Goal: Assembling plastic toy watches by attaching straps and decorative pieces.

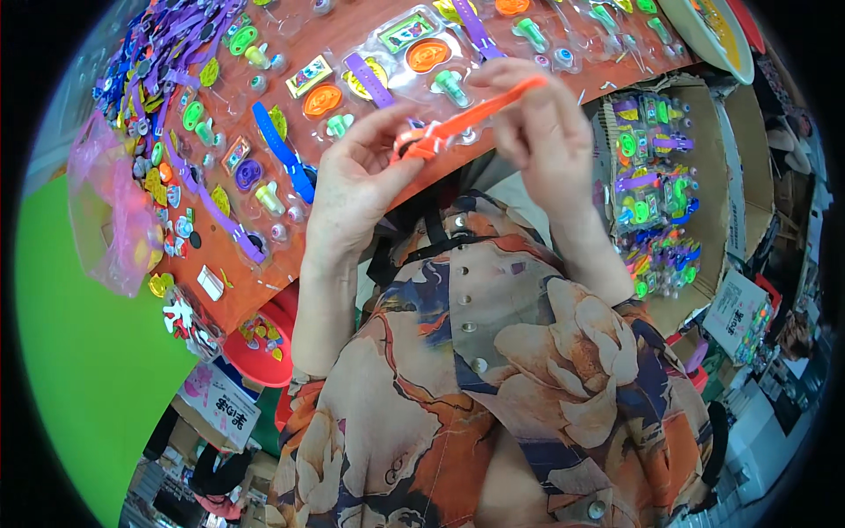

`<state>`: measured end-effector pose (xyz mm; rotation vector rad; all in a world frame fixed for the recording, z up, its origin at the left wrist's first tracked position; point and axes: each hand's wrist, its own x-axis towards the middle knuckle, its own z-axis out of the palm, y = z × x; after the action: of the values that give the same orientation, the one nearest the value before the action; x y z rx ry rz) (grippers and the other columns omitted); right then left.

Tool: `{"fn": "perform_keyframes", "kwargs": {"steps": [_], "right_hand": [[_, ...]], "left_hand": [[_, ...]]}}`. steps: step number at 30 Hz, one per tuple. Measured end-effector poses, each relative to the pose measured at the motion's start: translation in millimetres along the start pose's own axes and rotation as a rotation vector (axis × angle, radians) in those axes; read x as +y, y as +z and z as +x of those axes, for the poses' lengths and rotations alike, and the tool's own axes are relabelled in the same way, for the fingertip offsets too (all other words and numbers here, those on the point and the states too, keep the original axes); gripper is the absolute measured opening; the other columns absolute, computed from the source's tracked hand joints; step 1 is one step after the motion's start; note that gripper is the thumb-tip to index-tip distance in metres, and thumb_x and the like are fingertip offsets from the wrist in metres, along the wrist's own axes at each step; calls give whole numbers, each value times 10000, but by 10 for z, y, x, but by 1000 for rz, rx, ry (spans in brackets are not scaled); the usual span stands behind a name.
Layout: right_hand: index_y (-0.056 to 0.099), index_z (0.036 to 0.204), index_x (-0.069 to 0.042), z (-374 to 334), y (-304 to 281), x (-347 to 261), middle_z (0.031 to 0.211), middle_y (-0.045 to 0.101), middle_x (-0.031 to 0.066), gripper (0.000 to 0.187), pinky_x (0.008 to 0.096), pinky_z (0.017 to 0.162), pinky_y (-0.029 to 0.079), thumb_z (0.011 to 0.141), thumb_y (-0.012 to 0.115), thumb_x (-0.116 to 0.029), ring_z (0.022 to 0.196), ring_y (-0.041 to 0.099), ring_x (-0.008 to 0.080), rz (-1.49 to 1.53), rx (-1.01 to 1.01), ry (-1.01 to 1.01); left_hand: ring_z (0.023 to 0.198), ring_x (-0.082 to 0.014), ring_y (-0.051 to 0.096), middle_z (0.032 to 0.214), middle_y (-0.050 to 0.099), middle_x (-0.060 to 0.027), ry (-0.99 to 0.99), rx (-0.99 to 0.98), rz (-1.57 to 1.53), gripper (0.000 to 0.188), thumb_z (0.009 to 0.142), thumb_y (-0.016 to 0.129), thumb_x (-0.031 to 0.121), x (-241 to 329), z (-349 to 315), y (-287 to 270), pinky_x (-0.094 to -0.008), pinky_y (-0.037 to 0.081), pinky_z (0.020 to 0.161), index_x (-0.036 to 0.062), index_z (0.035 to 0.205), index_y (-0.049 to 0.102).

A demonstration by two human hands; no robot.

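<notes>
- Wristband, toy, orange (480,110): raised above the table's near edge, near 12 o'clock of the view, stretched between 2 hands.
- Left hand (343,189), between 10 and 11 o'clock: thumb and fingers pinched on the wristband's dark-centred end.
- Right hand (554,136), between 1 and 2 o'clock: half open, fingers bent at the band's other end; grip cannot be told.
- Table (304,216), reddish-brown: spans 10 to 1 o'clock, laid with clear blister trays (405,62) of small toys.
- Blue wristband (280,145), 10 o'clock, on the table.
- Purple straps (180,44), heaped, 10 o'clock.
- Pink plastic bag (110,220), translucent, 9 o'clock.
- Bright green surface (53,326), between 8 and 9 o'clock.
- Red basin (273,374), 8 o'clock, yellow pieces inside.
- Cardboard box (748,167), between 2 and 3 o'clock, holding filled packs (647,185).
- Printed white carton (735,308), 3 o'clock.
</notes>
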<state>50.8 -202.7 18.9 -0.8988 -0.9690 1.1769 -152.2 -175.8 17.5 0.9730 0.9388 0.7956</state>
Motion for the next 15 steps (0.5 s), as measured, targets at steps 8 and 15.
{"fn": "perform_keyframes", "kwargs": {"steps": [8, 15], "right_hand": [[586, 1200, -8, 121, -227, 137, 812, 545, -15, 314, 191, 463, 331, 1027, 566, -268, 531, 413, 28, 376, 108, 326], [579, 1192, 24, -153, -268, -211, 1049, 569, 161, 439, 350, 754, 519, 815, 756, -115, 888, 612, 282, -882, -10, -146]], "left_hand": [[860, -93, 645, 970, 683, -27, -166, -174, 57, 284, 795, 750, -60, -44, 91, 301, -215, 519, 743, -1, 1064, 685], [824, -95, 631, 930, 677, -47, -100, 20, -112, 259, 830, 783, 42, -63, 493, 684, -218, 522, 765, -13, 1035, 633]]}}
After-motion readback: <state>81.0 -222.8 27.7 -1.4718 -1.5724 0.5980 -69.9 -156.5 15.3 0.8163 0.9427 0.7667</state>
